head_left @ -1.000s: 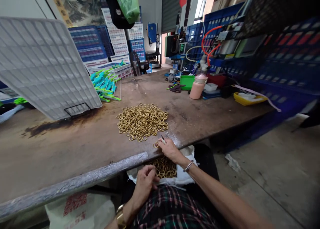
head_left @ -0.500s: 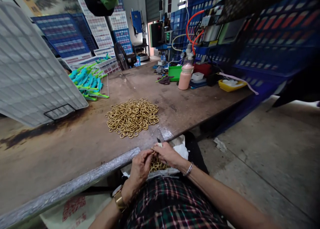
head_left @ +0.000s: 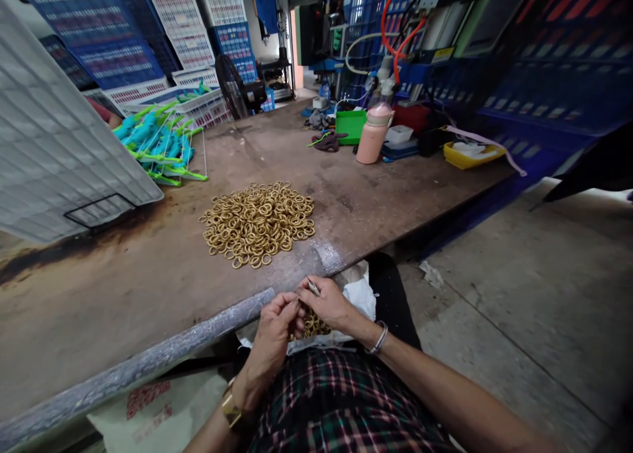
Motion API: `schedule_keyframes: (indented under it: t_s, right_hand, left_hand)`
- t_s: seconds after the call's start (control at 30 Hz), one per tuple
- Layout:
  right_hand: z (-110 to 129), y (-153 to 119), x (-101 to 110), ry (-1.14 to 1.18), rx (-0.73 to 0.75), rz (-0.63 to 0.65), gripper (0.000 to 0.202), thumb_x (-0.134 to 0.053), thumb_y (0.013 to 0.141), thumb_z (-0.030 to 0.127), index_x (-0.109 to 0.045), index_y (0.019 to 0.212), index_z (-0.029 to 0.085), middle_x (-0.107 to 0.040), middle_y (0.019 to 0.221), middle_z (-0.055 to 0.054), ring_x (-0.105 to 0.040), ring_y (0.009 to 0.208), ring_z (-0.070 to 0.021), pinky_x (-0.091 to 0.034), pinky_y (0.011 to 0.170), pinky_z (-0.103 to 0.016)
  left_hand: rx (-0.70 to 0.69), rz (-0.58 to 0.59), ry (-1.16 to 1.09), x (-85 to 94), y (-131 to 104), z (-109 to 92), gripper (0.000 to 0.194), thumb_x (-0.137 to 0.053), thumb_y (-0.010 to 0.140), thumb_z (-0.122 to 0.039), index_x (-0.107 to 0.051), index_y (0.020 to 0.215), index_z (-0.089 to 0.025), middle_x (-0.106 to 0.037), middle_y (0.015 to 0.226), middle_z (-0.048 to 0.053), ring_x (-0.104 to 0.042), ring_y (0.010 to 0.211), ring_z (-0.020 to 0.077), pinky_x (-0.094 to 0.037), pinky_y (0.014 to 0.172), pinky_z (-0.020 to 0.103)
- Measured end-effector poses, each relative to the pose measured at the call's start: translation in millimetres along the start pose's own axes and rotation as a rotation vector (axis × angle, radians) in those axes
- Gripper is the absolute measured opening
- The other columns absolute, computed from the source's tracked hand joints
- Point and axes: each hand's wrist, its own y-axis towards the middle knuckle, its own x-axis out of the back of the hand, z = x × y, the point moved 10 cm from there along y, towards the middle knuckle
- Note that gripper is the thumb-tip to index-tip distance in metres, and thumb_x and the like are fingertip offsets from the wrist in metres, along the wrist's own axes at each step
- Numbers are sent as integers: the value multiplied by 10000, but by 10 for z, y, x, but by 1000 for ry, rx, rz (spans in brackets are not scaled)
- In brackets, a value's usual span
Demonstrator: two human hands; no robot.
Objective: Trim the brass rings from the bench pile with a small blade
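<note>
My left hand point(head_left: 277, 322) is closed in a pinch at the table's front edge, fingertips against those of my right hand. A brass-coloured ring is in that pinch, mostly hidden by the fingers. My right hand point(head_left: 330, 304) is closed around a small knife point(head_left: 313, 286), whose narrow tip pokes up above the index finger. Below both hands, more rings point(head_left: 316, 324) lie in a white bag point(head_left: 360, 295) on my lap. A large heap of the same gold rings point(head_left: 260, 222) is spread on the table just beyond my hands.
The brown worktable point(head_left: 123, 288) has a silver-taped front edge. At left stand a leaning whitish crate point(head_left: 74, 123) and a pile of turquoise-green plastic pieces point(head_left: 163, 143). Toward the right are a pink bottle point(head_left: 374, 136), a green tray point(head_left: 350, 126) and a yellow dish point(head_left: 472, 156).
The view has tilted down a little. My hands remain together, with the fingers shifted around the ring, which shows less now. The knife tip has turned and lies lower against my right hand.
</note>
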Motion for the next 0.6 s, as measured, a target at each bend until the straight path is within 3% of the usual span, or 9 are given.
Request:
schedule_keyframes:
  t_s: [0.2, 0.33, 0.43, 0.6]
  right_hand:
    - [25, 60, 19, 4, 22, 9, 238, -404, 840, 307, -575, 769, 157, -555, 602, 25, -493, 564, -95, -374, 561, -196]
    - [122, 66, 90, -272, 134, -55, 197, -390, 844, 234, -576, 849, 170, -573, 644, 7, -511, 583, -113, -361, 587, -214]
    - [198, 21, -90, -534, 230, 70, 146, -429, 795, 147, -569, 827, 174, -598, 702, -15, -532, 636, -129, -342, 604, -220]
    - [176, -13, -246, -783, 160, 199, 174, -426, 772, 107, -559, 866, 167, -633, 787, -42, -569, 697, -144, -325, 601, -228]
  left_hand:
    - [51, 22, -134, -39, -39, -43, 268, -672, 675, -361, -539, 772, -150, -534, 628, -33, -443, 466, 47, -323, 414, 165]
    - [33, 3, -171, 11, -39, -70, 242, -668, 688, -341, -530, 761, -156, -514, 589, -45, -417, 444, 44, -315, 405, 166]
    - [5, -3, -176, 50, -22, -80, 232, -655, 703, -341, -530, 760, -153, -501, 578, -48, -409, 443, 44, -312, 402, 167]
    - [-26, -14, -148, 94, -5, -88, 242, -637, 717, -363, -522, 740, -151, -496, 578, -44, -407, 447, 44, -317, 411, 169]
